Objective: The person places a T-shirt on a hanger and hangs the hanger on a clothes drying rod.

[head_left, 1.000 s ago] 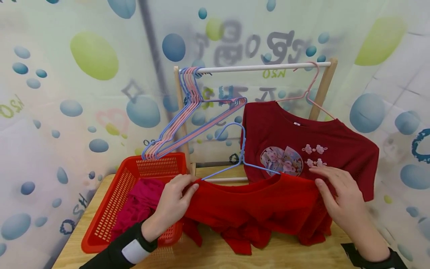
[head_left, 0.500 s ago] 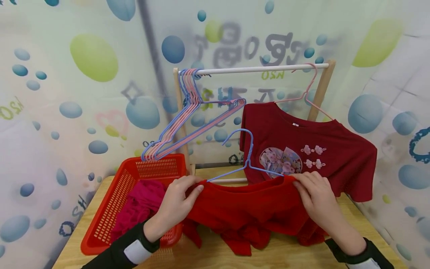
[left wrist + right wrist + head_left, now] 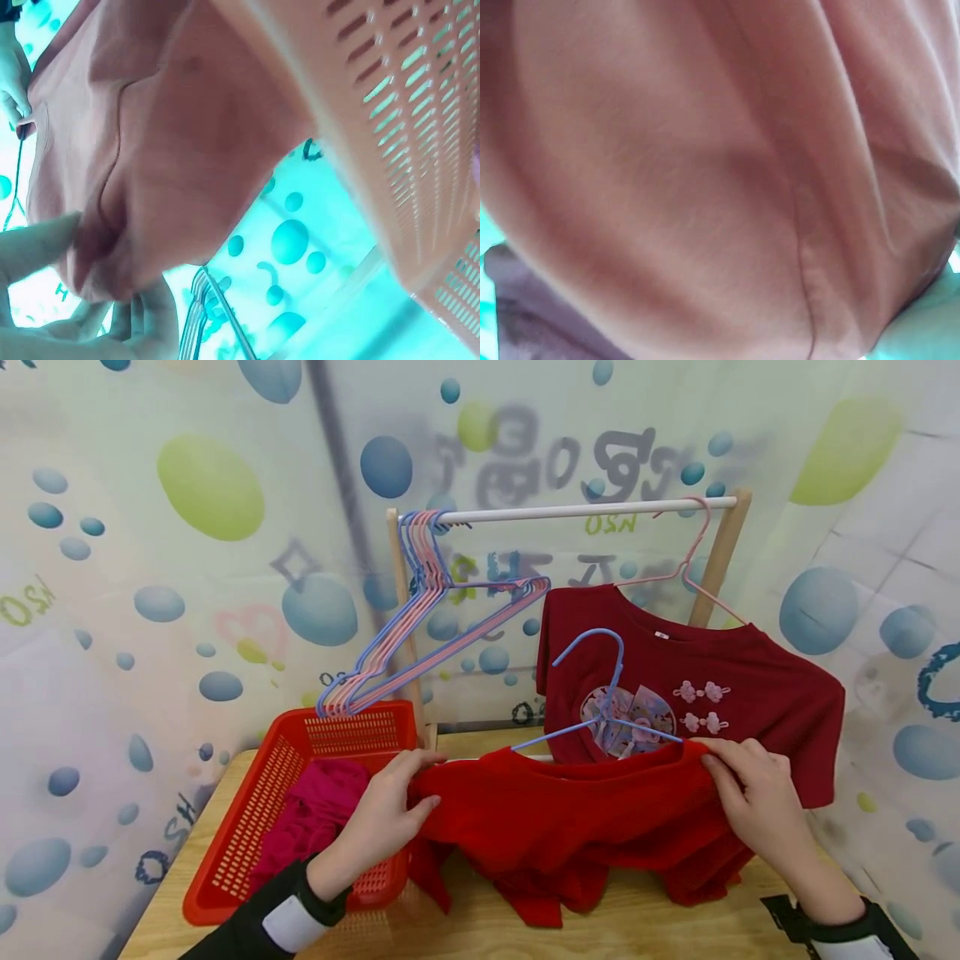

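A bright red garment (image 3: 570, 818) is stretched between my two hands over the table. The blue hanger (image 3: 611, 693) sits inside its neckline, with its hook and upper arms showing and its lower part hidden by cloth. On the left, my left hand (image 3: 382, 822) pinches the garment's shoulder between thumb and fingers; the left wrist view shows the bunched cloth (image 3: 105, 255) there. At the other shoulder, near the hanger's right end, my right hand (image 3: 768, 806) pinches the cloth. In the right wrist view the red cloth (image 3: 705, 165) fills most of the picture.
A red perforated basket (image 3: 232, 827) holding a crumpled magenta garment (image 3: 311, 818) stands at left. Behind is a rack with a white rail (image 3: 570, 512). Several blue and pink hangers (image 3: 427, 602) hang at its left; a dark red T-shirt (image 3: 780, 710) hangs on a pink hanger at right.
My right hand came left onto the garment's shoulder, then went right with the cloth in its fingers. The blue hanger shifted right within the neckline. My left hand stayed nearly in place.
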A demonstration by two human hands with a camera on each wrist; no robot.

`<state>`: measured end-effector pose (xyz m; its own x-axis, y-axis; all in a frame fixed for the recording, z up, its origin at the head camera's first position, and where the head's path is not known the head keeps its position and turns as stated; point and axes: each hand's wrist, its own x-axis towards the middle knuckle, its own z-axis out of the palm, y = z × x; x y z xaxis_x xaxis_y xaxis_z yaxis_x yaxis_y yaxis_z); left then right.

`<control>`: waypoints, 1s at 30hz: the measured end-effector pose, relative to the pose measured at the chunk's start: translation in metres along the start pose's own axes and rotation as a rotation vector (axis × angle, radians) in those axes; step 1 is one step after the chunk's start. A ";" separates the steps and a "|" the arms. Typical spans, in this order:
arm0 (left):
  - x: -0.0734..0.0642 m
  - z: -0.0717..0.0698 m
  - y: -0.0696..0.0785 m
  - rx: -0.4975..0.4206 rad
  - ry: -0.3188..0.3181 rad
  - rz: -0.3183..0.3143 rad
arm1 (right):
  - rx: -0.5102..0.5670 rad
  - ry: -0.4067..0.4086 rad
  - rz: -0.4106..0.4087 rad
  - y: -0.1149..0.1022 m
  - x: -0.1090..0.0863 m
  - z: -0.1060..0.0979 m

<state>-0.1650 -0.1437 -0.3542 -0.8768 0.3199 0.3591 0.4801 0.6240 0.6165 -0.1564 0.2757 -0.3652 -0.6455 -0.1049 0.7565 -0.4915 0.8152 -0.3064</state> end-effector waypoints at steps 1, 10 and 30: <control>-0.001 0.000 0.000 -0.007 -0.002 -0.005 | -0.007 -0.001 0.005 0.003 -0.001 -0.001; 0.005 -0.007 -0.002 -0.043 0.169 0.044 | -0.006 -0.039 0.000 0.024 -0.006 -0.009; 0.012 -0.004 0.019 0.042 0.067 0.227 | 0.032 -0.059 -0.003 0.009 -0.001 -0.001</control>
<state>-0.1662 -0.1307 -0.3351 -0.7421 0.4080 0.5318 0.6618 0.5715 0.4852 -0.1592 0.2834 -0.3683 -0.6768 -0.1420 0.7223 -0.5118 0.7960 -0.3231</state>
